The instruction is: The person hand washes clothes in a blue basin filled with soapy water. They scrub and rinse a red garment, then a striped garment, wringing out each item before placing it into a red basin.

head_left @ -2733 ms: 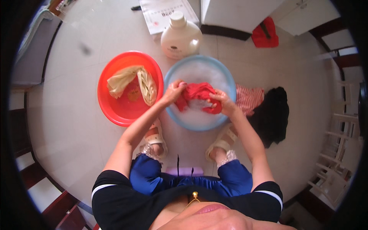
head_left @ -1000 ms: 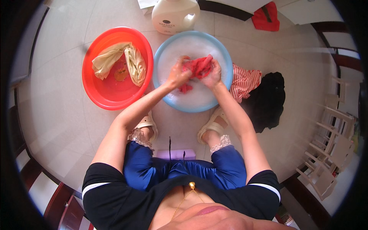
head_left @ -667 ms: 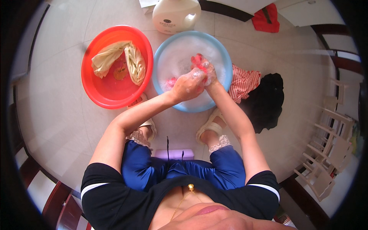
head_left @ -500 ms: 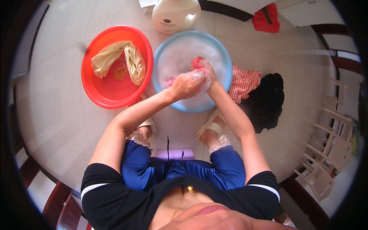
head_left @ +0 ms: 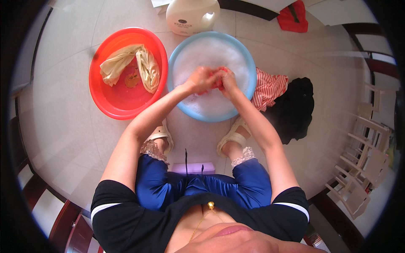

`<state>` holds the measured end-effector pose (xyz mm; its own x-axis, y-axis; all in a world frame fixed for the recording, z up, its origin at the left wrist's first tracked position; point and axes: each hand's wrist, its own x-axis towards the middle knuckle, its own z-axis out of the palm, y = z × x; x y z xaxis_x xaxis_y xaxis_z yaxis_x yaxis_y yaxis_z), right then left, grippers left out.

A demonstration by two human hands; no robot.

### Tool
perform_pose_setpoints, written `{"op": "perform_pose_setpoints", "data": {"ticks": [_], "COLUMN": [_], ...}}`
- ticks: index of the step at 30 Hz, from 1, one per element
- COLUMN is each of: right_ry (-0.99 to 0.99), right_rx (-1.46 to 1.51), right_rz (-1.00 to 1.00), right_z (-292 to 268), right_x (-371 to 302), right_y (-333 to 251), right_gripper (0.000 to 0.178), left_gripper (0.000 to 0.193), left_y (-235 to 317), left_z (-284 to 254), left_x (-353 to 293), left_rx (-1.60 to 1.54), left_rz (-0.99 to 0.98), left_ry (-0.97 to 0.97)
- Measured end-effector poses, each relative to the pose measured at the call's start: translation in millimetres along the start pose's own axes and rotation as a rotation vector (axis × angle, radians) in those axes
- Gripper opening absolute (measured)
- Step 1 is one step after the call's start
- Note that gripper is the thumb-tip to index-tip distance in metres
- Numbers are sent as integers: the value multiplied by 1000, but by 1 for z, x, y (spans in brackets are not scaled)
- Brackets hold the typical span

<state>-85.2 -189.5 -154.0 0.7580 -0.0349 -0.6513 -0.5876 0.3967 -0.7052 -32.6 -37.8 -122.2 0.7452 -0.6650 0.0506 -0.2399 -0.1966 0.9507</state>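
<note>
Over the light blue basin point(head_left: 171, 69), full of white suds, both my hands are closed on a wet pinkish-red cloth point(head_left: 218, 83). My left hand point(head_left: 200, 79) grips it from the left and is slightly smeared by motion. My right hand point(head_left: 228, 80) holds it on the other side, fingers wrapped round the fabric. The two hands are nearly touching. Part of the cloth is hidden by my fingers, and I cannot tell what kind of garment it is. Pinkish patches show through the foam below my left hand.
A red basin point(head_left: 122, 113) with a twisted cream garment point(head_left: 148, 69) stands left. Behind the blue basin is a cream detergent jug point(head_left: 192, 17). Red-striped cloth point(head_left: 270, 88) and black clothing point(head_left: 297, 109) lie right. A red bag-like item point(head_left: 292, 17) lies far right; pale chairs point(head_left: 363, 164) stand beyond.
My left hand has moved up and slightly left, off the foam. The hands have drawn apart a little, and more of the red cloth shows between them.
</note>
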Motion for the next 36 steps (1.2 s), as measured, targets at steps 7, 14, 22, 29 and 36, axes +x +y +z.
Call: {"op": "perform_pose_setpoints", "data": {"ticks": [7,14,22,29,36], "right_ry": [352,0,132,-287,-189], "right_rx": [-1243,-1577,13,544,541], "right_rz": [-721,-90,-105,102,21], "right_z": [-16,-16,-19,16,30], "right_x": [13,27,57,13,0], "right_y": [43,67,63,-13,-16], "right_gripper": [42,38,31,34,30], "left_gripper": [41,37,21,14,16], "left_y": [-58,-65,-47,38,40], "left_z": [-3,4,25,34,24], "left_x": [-10,7,-5,-28,-23], "left_rx": [381,753,365,290,454], "left_rz": [-9,-367,-224,222,465], "left_ry": [198,-629,169,221,224]}}
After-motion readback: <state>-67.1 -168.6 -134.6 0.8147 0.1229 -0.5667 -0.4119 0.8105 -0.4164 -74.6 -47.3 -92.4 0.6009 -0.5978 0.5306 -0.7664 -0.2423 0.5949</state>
